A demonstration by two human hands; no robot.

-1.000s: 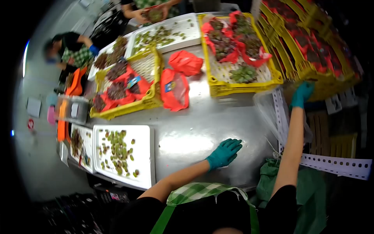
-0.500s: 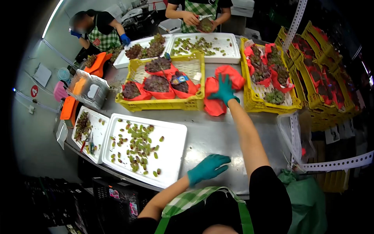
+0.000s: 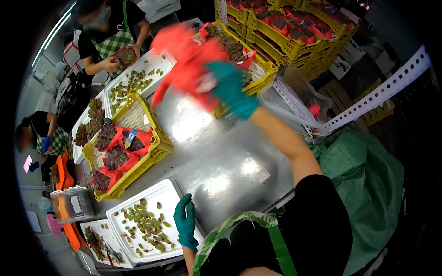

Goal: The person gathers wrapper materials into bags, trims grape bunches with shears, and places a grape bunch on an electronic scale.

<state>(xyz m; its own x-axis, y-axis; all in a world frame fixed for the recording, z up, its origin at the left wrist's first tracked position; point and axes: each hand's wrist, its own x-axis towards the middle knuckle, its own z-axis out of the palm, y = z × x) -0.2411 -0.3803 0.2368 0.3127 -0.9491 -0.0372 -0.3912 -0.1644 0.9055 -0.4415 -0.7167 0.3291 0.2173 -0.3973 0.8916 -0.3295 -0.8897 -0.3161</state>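
Right hand, green-gloved, at 12 o'clock; fingers closed on red bags, the finger outlines blurred; the bags, bunched and smeared, lie at 11 o'clock in the view, above the tabletop. Left hand, green-gloved, at 7 o'clock; fingers loosely parted and pointing up, with nothing seen in them; it overlaps the rim of a white tray of loose grapes, contact uncertain.

Surface: metal table, shiny; small scrap at 4 o'clock; yellow crate at 9 o'clock, with dark grape bunches in red wrapping; smaller tray at 8 o'clock, with grapes and a red-handled tool; far tray at 10 o'clock, with loose grapes; second yellow crate at 1 o'clock, partly behind the right hand.

Room: stacked yellow crates at 1 o'clock; green sack at 4 o'clock; co-worker at 10 o'clock, both hands around a grape bunch; another person at 9 o'clock.
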